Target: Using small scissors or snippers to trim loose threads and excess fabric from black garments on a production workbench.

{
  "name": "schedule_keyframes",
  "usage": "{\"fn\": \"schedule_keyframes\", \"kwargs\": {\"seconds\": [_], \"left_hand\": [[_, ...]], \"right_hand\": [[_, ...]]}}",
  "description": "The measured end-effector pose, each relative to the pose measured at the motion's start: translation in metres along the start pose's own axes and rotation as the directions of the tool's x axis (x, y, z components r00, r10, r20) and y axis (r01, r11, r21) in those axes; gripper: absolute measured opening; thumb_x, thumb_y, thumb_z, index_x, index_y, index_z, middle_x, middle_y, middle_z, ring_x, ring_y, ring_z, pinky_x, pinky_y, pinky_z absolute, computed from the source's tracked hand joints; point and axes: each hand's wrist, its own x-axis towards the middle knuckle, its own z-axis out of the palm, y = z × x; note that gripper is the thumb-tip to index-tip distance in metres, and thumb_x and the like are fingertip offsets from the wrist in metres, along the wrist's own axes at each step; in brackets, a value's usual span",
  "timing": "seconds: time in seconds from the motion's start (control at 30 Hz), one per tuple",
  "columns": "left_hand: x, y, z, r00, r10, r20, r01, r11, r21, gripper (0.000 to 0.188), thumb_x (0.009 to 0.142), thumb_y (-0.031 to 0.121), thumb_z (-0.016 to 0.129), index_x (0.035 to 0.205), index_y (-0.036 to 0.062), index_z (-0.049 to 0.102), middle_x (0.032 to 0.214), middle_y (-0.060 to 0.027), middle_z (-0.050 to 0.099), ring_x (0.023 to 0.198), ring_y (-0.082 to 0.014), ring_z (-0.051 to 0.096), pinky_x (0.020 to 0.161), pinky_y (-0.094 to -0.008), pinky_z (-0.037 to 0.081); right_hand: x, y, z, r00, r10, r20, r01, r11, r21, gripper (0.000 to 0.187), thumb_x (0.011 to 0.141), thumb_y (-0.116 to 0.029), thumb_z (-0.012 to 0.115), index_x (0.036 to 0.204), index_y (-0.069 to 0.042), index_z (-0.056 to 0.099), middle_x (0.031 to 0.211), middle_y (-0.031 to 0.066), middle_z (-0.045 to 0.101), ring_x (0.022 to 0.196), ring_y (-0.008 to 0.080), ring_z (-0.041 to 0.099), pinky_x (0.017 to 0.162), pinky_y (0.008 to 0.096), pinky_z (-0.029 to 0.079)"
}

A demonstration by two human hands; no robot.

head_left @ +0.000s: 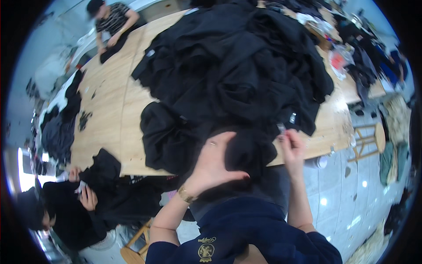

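Note:
A big heap of black garments [233, 66] covers the middle of the table, and one black garment [250, 152] lies at the near edge, against my body. My left hand [213, 163] rests over this near cloth, thumb and fingers wide apart in a C shape. To the right, at the heap's edge, my right hand [292, 147] is closed in a pinch. From its fingertips sticks a small silvery piece [281, 128], too small to name. A small whitish tag [292, 117] shows on the black cloth just beyond.
The wooden table [105, 105] carries dark scraps [85, 119] on its left. A co-worker [70, 211] handles black cloth at the lower left; another person [115, 24] sits at the far left. A wooden stool [371, 140] stands at the right, below more piled clothes [362, 57].

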Motion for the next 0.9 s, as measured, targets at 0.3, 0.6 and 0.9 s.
{"fn": "schedule_keyframes", "kwargs": {"seconds": [0.3,0.6,0.9], "left_hand": [[-0.04,0.004,-0.001,0.931,-0.148,0.335,0.164,0.986,-0.018,0.065,0.063,0.008,0.069,0.122,-0.0039,0.044,0.083,-0.0185,0.061,0.079,-0.0318,0.063,0.075,-0.0363,0.05],[0.002,-0.068,-0.247,0.79,-0.372,-0.488,0.355,0.926,-0.13,0.019,0.078,0.015,0.059,0.089,0.0027,0.067,0.086,-0.0052,0.066,0.086,-0.014,0.06,0.086,-0.0284,0.044],[0.043,-0.139,-0.363,0.61,0.376,-0.697,0.478,0.528,0.702,0.073,0.065,0.035,0.077,0.122,0.0014,0.047,0.1,-0.0235,0.062,0.099,-0.0344,0.059,0.087,-0.0391,0.046]], "right_hand": [[-0.004,0.028,-0.042,0.997,0.057,-0.05,-0.061,0.995,-0.082,0.021,0.091,-0.017,0.056,0.076,-0.004,0.048,0.067,-0.0058,0.035,0.061,0.0031,0.029,0.053,0.02,0.021],[0.001,0.031,-0.041,0.997,0.061,-0.041,-0.065,0.992,-0.111,0.028,0.092,-0.022,0.056,0.073,-0.005,0.044,0.066,-0.0061,0.033,0.06,0.0033,0.028,0.053,0.0201,0.019],[-0.003,0.038,-0.033,0.998,0.063,-0.025,-0.066,0.993,-0.1,0.028,0.092,-0.023,0.056,0.073,-0.006,0.044,0.065,-0.0059,0.033,0.06,0.0039,0.028,0.052,0.0215,0.02]]}}
